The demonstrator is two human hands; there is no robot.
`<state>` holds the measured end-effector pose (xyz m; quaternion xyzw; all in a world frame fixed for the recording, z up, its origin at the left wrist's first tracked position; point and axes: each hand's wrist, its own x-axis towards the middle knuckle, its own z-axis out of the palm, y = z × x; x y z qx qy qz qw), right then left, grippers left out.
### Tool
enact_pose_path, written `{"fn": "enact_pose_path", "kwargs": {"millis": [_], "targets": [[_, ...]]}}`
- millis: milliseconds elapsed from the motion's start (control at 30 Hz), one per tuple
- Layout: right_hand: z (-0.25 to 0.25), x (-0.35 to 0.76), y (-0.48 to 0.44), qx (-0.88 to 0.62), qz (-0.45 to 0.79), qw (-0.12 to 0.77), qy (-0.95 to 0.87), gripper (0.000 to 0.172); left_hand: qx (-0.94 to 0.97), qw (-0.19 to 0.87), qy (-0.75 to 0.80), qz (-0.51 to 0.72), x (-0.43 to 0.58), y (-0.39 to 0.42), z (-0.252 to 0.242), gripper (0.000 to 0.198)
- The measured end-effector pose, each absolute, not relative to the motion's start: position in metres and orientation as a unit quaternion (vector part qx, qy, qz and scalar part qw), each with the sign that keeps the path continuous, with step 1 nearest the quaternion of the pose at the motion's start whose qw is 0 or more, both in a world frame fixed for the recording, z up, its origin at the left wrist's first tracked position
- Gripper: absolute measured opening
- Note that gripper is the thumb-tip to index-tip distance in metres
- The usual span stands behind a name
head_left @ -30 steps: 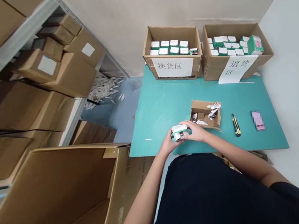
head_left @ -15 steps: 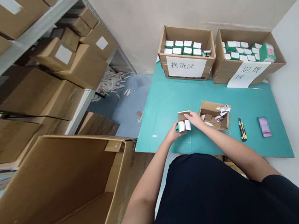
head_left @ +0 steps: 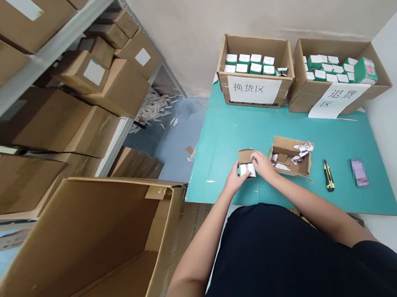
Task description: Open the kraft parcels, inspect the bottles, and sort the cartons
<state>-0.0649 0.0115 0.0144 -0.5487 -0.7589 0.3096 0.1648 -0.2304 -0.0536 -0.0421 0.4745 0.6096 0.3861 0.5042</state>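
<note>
My hands meet over a small white carton (head_left: 247,170) near the front edge of the teal table mat (head_left: 224,164). My left hand (head_left: 233,180) grips its left side, and my right hand (head_left: 264,165) presses on its right side and top. A small brown cardboard piece (head_left: 245,156) stands against the carton's far side, and my fingers partly hide the carton. Just right of my right hand lies an open cardboard box (head_left: 291,156) holding crumpled foil and paper.
A yellow-and-black utility knife (head_left: 328,175) and a pixelated flat item (head_left: 358,172) lie on the mat. Two labelled cartons (head_left: 251,53) (head_left: 334,62) of white-green boxes stand at its far edge. Shelves of cartons (head_left: 40,93) and a large open carton (head_left: 68,261) fill the left.
The small brown cardboard piece has appeared at the white carton's far side, and my hands have closed in around both. The whole scene has shifted right and down in the view.
</note>
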Motion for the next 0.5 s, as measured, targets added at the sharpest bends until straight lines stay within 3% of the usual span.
{"fn": "enact_pose_path", "kwargs": {"millis": [267, 500], "targets": [[0.026, -0.069, -0.008, -0.531, 0.328, 0.032, -0.781, 0.025, 0.465, 0.452, 0.681, 0.341, -0.224, -0.052, -0.033, 0.067], [0.034, -0.067, -0.002, -0.493, 0.306, -0.009, -0.815, 0.03, 0.486, 0.429, 0.691, 0.322, -0.227, -0.05, -0.021, 0.059]]}}
